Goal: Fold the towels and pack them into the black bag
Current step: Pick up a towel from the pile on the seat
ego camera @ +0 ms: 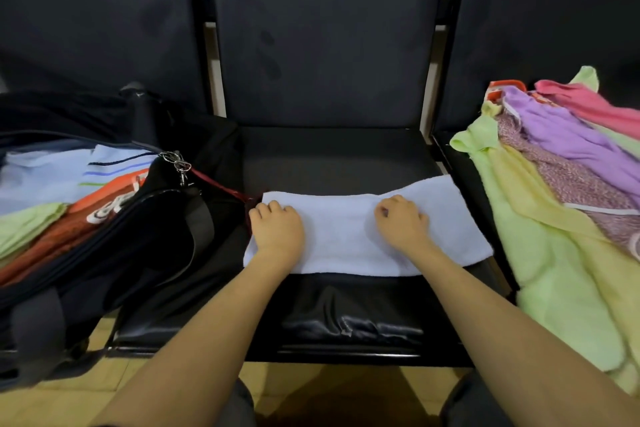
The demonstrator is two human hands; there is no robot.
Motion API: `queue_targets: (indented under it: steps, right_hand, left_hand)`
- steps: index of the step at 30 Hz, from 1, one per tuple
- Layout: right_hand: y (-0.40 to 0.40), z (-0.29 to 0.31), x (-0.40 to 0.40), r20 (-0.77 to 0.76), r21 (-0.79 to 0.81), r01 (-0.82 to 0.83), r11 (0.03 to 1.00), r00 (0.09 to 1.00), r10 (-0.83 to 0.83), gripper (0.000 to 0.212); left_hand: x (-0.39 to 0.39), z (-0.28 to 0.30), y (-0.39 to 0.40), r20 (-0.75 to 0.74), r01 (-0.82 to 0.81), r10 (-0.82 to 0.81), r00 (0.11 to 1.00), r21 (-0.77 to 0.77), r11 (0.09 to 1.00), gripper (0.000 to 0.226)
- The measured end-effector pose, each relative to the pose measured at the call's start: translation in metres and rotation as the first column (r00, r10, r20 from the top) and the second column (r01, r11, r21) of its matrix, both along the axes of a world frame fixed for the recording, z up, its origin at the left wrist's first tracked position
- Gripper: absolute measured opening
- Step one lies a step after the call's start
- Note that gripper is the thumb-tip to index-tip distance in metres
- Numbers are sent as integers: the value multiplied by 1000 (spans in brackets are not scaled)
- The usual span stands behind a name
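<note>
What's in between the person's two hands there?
Only a bare stretch of the white towel on the seat lies between the left hand and right hand, in the head view.

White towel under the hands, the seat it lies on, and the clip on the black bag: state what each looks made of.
White towel: soft terry-like cloth, matte with a fuzzy nap; probably cotton.
Seat: black leather or vinyl, judging by the glossy creases along its front edge.
Clip on the black bag: shiny silver, likely metal.
</note>
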State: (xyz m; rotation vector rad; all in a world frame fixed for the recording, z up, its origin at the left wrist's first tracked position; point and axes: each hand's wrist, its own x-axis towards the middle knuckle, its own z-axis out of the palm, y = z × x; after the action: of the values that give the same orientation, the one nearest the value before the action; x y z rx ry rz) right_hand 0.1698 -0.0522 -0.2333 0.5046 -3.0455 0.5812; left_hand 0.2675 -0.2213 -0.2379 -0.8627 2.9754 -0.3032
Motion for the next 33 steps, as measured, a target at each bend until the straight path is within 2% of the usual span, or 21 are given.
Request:
queue_targets:
  steps: [5,11,15,18,21,26,29,31,33]
  right_hand:
    - [11,-6,9,-107,131,-50,990,992,64,31]
    - [15,-14,11,-130,260,-156,953,972,195,43]
    - [16,-14,13,-90,333,-209,920,964,251,52]
    - [10,-16,13,25,399,-240,885,968,252,62]
    - [-4,-20,15,122,418,-271,867,963,242,67]
    - [-47,-24,28,248,339,-328,882,935,253,67]
    - [-72,-26,34,305,258,-355,899,913,273,65]
    - [-83,-25,36,335,148,-368,918,892,303,62]
    - [-84,-20,35,320,-68,-333,940,885,337,56]
  left_hand:
    - [14,-7,-2,-65,-139,142,988,52,989,35]
    - [13,-11,-2,-92,-117,121,988,49,992,28]
    - [9,-12,1,-154,-81,91,984,71,994,22]
    - [5,-1,-4,-269,-79,98,958,80,994,16]
    - [5,13,-14,-362,7,44,931,139,990,15]
    - [16,36,-28,-460,-3,71,885,145,989,23]
    - [25,47,-31,-557,50,129,821,294,954,25]
    - [27,51,-30,-597,128,207,775,470,873,29]
    - [25,52,-29,-617,222,308,724,632,743,28]
